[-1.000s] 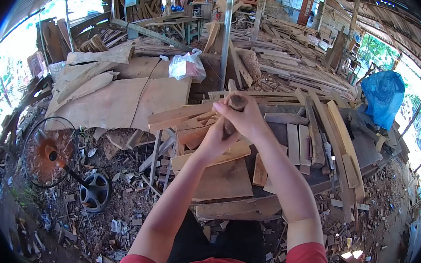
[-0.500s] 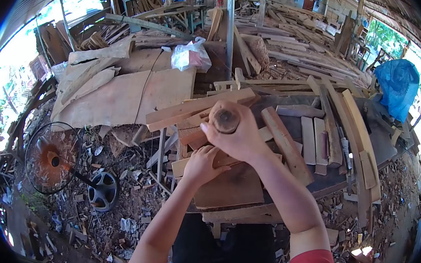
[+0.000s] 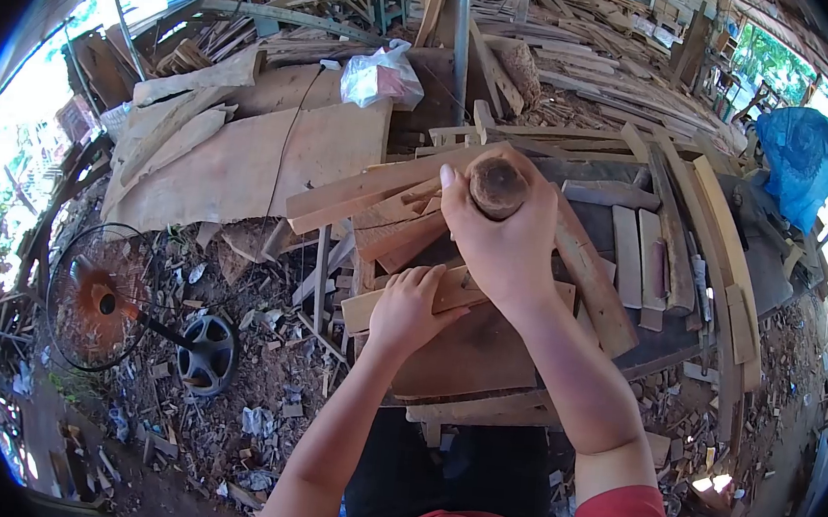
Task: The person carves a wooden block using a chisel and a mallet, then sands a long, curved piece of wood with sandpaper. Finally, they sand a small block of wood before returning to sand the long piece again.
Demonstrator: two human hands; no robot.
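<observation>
My right hand [image 3: 506,237] is wrapped round a thick, round-ended piece of wood [image 3: 497,188]. Its dark-centred end faces up towards me, and the rest is hidden below the hand. Lower and to the left, my left hand [image 3: 412,308] grips a pale wooden strip [image 3: 362,313], with the fingers over its top and the thumb pointing right. The strip lies across the workbench, above a brown board [image 3: 469,362]. Beyond my left hand are stacked reddish wood blocks [image 3: 398,239] and a long plank [image 3: 371,192].
Planks [image 3: 595,274] and short pieces [image 3: 628,258] lie on the bench's right side. A pedestal fan [image 3: 105,302] stands at left above scrap-strewn ground. A plastic bag [image 3: 380,80] sits on a plywood sheet [image 3: 244,170]. A metal post [image 3: 460,46] rises behind. Blue sheeting [image 3: 796,169] hangs at right.
My right hand has moved up and right with the round-ended piece of wood, away from my left hand. My left hand stays on the strip. The view has shifted slightly.
</observation>
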